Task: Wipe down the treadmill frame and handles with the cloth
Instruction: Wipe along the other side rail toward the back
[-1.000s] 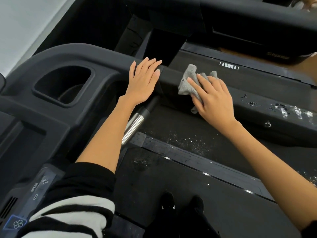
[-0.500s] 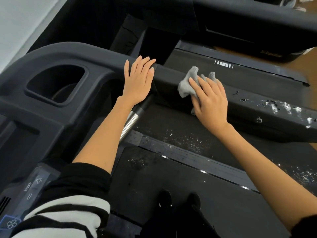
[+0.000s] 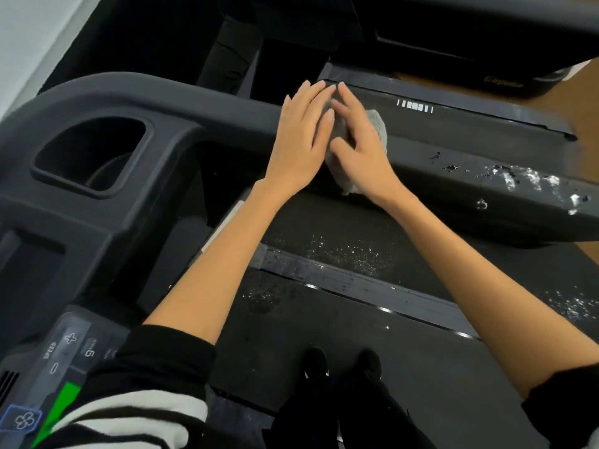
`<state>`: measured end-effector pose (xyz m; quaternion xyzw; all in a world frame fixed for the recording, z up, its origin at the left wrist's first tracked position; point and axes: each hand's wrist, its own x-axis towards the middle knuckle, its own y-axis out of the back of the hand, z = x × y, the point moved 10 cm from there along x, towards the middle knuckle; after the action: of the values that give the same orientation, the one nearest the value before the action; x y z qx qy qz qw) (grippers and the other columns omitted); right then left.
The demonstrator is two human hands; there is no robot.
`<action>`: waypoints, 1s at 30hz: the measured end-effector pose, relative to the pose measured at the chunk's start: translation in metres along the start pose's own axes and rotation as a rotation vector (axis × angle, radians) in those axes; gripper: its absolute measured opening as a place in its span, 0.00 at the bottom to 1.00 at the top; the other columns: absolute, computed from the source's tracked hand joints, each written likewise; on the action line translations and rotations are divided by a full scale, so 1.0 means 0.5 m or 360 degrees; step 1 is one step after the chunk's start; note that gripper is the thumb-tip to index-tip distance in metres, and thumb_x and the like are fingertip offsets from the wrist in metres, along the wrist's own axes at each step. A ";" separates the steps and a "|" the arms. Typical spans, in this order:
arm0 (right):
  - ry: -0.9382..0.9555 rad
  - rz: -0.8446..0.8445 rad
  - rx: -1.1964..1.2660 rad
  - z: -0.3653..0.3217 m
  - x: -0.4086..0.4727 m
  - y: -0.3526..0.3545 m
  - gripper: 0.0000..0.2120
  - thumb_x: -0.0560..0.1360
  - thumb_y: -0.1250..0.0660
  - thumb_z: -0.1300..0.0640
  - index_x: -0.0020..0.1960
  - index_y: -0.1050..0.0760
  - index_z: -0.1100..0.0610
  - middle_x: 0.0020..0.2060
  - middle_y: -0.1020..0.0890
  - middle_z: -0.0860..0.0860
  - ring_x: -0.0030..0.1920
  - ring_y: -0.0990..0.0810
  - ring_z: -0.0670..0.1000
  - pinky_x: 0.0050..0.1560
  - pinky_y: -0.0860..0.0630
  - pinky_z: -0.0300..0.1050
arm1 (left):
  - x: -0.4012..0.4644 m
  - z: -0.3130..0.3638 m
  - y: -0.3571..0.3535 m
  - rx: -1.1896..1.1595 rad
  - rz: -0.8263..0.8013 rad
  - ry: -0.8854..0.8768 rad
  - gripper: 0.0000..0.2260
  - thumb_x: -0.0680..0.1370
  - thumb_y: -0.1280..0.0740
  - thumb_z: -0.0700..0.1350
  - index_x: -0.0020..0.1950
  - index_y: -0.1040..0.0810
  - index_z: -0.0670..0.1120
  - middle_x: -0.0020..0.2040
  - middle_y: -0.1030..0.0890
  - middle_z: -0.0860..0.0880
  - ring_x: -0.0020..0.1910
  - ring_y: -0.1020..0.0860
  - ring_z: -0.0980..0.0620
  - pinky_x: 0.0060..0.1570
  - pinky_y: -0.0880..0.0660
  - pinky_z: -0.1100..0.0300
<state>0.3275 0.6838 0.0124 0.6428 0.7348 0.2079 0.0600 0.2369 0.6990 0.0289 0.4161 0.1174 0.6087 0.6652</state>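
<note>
A dark treadmill side rail [image 3: 453,176] runs from the console to the right. My right hand [image 3: 358,147] presses a grey cloth [image 3: 377,124] flat onto the rail, and most of the cloth is hidden under the palm. My left hand [image 3: 301,140] lies flat on the rail just left of it, fingers apart, fingertips touching the right hand's. White flaky dirt [image 3: 525,181] marks the rail farther right.
The console [image 3: 97,215] with a cup holder recess [image 3: 94,153] sits to the left, and a speed panel [image 3: 64,351] at lower left. The belt [image 3: 324,335] carries white specks. My shoes [image 3: 340,364] stand on it. Another machine [image 3: 453,43] stands behind.
My right hand has slid the cloth left along the rail until it meets my left hand. The left hand stays flat on the rail.
</note>
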 end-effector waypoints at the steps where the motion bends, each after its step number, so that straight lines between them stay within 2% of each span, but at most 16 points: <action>1: 0.0010 0.0050 0.0111 -0.003 -0.004 0.022 0.31 0.74 0.43 0.64 0.77 0.43 0.61 0.71 0.31 0.53 0.70 0.33 0.44 0.76 0.41 0.48 | 0.000 0.016 -0.012 0.0075 -0.0029 -0.0067 0.20 0.83 0.47 0.46 0.74 0.37 0.42 0.74 0.35 0.45 0.76 0.43 0.48 0.75 0.52 0.49; 3: 0.0070 0.0217 0.0062 -0.011 -0.020 0.071 0.26 0.75 0.43 0.67 0.73 0.35 0.63 0.69 0.28 0.54 0.71 0.31 0.47 0.73 0.36 0.47 | 0.000 0.038 -0.043 0.0282 -0.0109 -0.0202 0.22 0.82 0.46 0.49 0.75 0.39 0.42 0.74 0.35 0.45 0.76 0.43 0.47 0.75 0.54 0.48; 6: 0.0177 0.0430 -0.0307 -0.004 -0.049 0.145 0.20 0.78 0.43 0.65 0.69 0.29 0.61 0.63 0.23 0.50 0.65 0.26 0.46 0.69 0.31 0.49 | -0.004 0.049 -0.085 0.0555 -0.0217 -0.0272 0.28 0.80 0.47 0.60 0.76 0.41 0.46 0.74 0.35 0.48 0.76 0.44 0.47 0.74 0.55 0.42; 10: 0.0070 0.0544 -0.1079 0.041 -0.095 0.236 0.17 0.80 0.45 0.56 0.68 0.28 0.54 0.58 0.21 0.48 0.60 0.25 0.50 0.62 0.40 0.45 | -0.012 0.048 -0.124 0.0805 -0.0322 -0.0333 0.31 0.76 0.50 0.68 0.76 0.41 0.55 0.72 0.31 0.50 0.73 0.40 0.44 0.71 0.52 0.37; 12: 0.0022 0.0581 -0.1378 0.062 -0.123 0.278 0.17 0.82 0.46 0.52 0.66 0.27 0.55 0.54 0.19 0.50 0.57 0.24 0.54 0.59 0.39 0.49 | -0.009 0.044 -0.131 0.0841 -0.0306 -0.0362 0.30 0.76 0.50 0.69 0.74 0.37 0.57 0.68 0.28 0.49 0.69 0.34 0.44 0.70 0.49 0.37; 15: -0.0119 0.0621 -0.1660 0.100 -0.163 0.346 0.20 0.83 0.49 0.47 0.60 0.24 0.56 0.50 0.17 0.54 0.53 0.23 0.58 0.59 0.38 0.55 | -0.008 0.037 -0.133 0.0865 -0.0192 -0.0379 0.27 0.77 0.50 0.68 0.71 0.32 0.56 0.65 0.25 0.50 0.65 0.30 0.46 0.70 0.47 0.39; 18: -0.0171 0.0614 -0.1764 0.131 -0.195 0.395 0.23 0.84 0.52 0.47 0.55 0.22 0.58 0.48 0.17 0.57 0.49 0.23 0.60 0.58 0.37 0.56 | -0.008 0.039 -0.133 0.0840 -0.0058 -0.0350 0.24 0.79 0.49 0.64 0.67 0.27 0.54 0.62 0.23 0.50 0.63 0.28 0.46 0.70 0.44 0.40; 21: -0.0083 0.0619 -0.1768 0.147 -0.208 0.404 0.21 0.85 0.52 0.50 0.58 0.23 0.57 0.51 0.18 0.55 0.50 0.23 0.58 0.57 0.37 0.55 | -0.004 0.045 -0.131 0.0826 0.0117 -0.0285 0.20 0.80 0.47 0.59 0.61 0.23 0.50 0.57 0.20 0.51 0.59 0.25 0.47 0.69 0.39 0.43; 25: -0.0003 0.0791 -0.1791 0.145 -0.214 0.399 0.19 0.85 0.50 0.53 0.56 0.21 0.58 0.49 0.17 0.53 0.48 0.22 0.55 0.56 0.34 0.52 | -0.003 0.060 -0.127 0.0742 0.0324 -0.0258 0.15 0.80 0.42 0.53 0.57 0.20 0.47 0.51 0.18 0.52 0.56 0.22 0.47 0.67 0.36 0.45; 30: 0.0091 0.0961 -0.1776 0.141 -0.222 0.399 0.17 0.83 0.47 0.55 0.53 0.20 0.58 0.47 0.16 0.52 0.47 0.21 0.52 0.56 0.32 0.50 | 0.002 0.078 -0.141 0.0719 0.0382 -0.0255 0.15 0.79 0.42 0.48 0.52 0.19 0.44 0.46 0.17 0.50 0.50 0.20 0.47 0.63 0.31 0.47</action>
<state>0.5543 0.6096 0.0051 0.6878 0.3035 0.5846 0.3050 0.3129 0.6902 0.0046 0.6117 0.1471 0.6068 0.4858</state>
